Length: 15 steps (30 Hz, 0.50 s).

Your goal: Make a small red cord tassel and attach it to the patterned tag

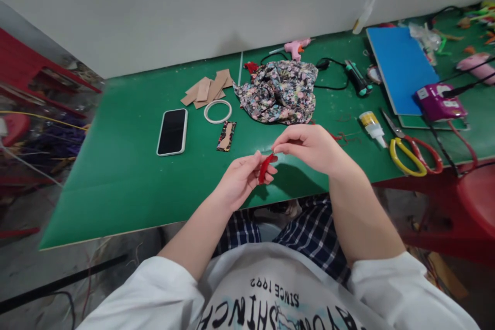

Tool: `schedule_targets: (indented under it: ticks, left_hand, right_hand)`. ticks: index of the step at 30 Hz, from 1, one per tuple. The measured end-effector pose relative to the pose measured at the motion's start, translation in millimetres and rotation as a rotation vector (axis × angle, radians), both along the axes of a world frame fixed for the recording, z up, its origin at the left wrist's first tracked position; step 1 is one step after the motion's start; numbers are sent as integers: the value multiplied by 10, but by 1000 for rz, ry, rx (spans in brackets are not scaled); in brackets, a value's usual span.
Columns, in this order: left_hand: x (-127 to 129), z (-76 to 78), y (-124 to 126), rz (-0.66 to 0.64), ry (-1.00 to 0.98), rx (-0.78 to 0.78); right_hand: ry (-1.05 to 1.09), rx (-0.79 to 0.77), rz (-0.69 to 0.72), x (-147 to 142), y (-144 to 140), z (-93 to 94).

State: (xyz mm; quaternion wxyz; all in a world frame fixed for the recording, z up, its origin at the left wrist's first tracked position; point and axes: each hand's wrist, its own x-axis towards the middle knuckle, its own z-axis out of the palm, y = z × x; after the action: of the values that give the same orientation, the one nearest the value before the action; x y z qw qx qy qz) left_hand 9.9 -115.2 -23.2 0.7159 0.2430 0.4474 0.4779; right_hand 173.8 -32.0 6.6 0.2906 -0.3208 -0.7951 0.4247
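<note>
A small red curved piece is pinched between both hands just above the front edge of the green table. My left hand grips its lower part with thumb and fingers. My right hand pinches its upper end from the right. Behind the hands lies a bunched floral cloth. Thin red thread bits lie on the table right of my right hand.
On the table: a phone, white ring, cardboard strips, a cloth-covered strip, pink glue gun, glue bottle, scissors, blue board, purple device. A red stool stands at right.
</note>
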Motion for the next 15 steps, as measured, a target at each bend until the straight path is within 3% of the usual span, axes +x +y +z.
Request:
schedule_targets:
  ticks: [10,12,15]
  left_hand:
    - [-3,-231,-79,-40,37,-58]
    - [-15,-276,-83,-5,168,17]
    - [-17,-281,-52,100,449,269]
  right_hand:
    - [-91,226,-36,16,17,10]
    - [-108,249,-35,17,12,25]
    - [-133,263,-25,7,1,46]
